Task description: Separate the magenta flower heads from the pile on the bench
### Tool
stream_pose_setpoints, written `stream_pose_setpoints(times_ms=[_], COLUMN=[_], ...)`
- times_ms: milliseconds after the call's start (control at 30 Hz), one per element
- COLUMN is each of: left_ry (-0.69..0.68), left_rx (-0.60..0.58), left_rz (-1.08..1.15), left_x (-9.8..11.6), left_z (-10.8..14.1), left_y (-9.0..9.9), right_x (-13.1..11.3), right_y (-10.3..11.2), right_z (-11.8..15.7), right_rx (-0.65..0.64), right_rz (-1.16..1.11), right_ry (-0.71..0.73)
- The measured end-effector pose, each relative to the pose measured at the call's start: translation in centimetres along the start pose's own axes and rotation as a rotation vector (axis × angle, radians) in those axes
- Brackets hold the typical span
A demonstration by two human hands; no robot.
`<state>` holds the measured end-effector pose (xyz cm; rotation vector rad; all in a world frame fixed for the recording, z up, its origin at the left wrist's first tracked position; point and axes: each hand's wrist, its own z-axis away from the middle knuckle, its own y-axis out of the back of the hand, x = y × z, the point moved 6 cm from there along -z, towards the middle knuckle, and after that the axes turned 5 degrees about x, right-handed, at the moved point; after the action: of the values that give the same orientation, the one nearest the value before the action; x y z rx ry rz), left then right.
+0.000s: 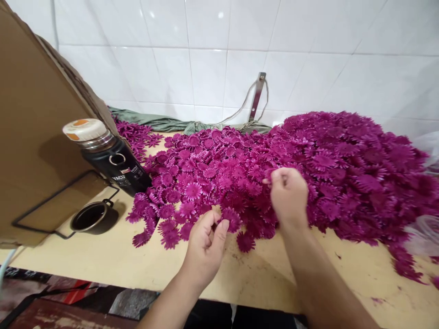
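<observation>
Near the front edge of the flower pile, my left hand [205, 244] pinches a purple artificial flower [231, 219] between thumb and fingers, its petals spread outward. Higher and to the right, my right hand [290, 196] is closed, with thumb and fingertips pressed together over the pile. A bit of purple shows at those fingertips, but I cannot tell whether it is held or lies behind. Around both hands spreads a large heap of purple artificial flowers [329, 160]. One loose flower [246, 241] lies on the table between my wrists.
On the left, a black vacuum bottle [116, 160] leans beside a cardboard box [41, 114]. A dark cup [94, 217] sits by a black wire frame. Green cloth [154, 119] and a metal strip [257, 97] are along the tiled wall. Clear plastic [423, 233] lies right.
</observation>
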<state>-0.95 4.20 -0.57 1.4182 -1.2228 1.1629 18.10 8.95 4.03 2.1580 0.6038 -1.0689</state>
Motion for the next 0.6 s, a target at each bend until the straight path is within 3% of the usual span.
stream_pose_setpoints(times_ms=[33,133,233,333,467,600], left_ry=[0.035,0.124,0.145,0.19,0.215,0.241], left_rx=[-0.01,-0.051,-0.042,-0.047,-0.058,-0.078], left_rz=[0.028,0.13,0.203,0.201,0.18,0.206], left_x=[-0.2,-0.4,-0.2,-0.5,-1.0,-1.3], left_z=[0.0,-0.5,-1.3,-1.6,-1.5,-1.5], left_y=[0.1,-0.2,-0.5,-0.7,-0.7,-0.8], right_x=[0.5,0.2,-1.9,-3.6,-3.8,-2.7], right_y=[0.3,0.0,-0.5,-0.8,-1.2,-2.7], right_z=[-1.0,-1.6,1.1,4.5,5.9,6.7], right_rx=[0.042,-0.05,-0.256,-0.466,-0.587,-0.824], right_rz=[0.021,0.052,0.017,-0.057,-0.119,-0.268], right_ry=[-0.01,0.086,0.221,0.25,0.155,-0.112])
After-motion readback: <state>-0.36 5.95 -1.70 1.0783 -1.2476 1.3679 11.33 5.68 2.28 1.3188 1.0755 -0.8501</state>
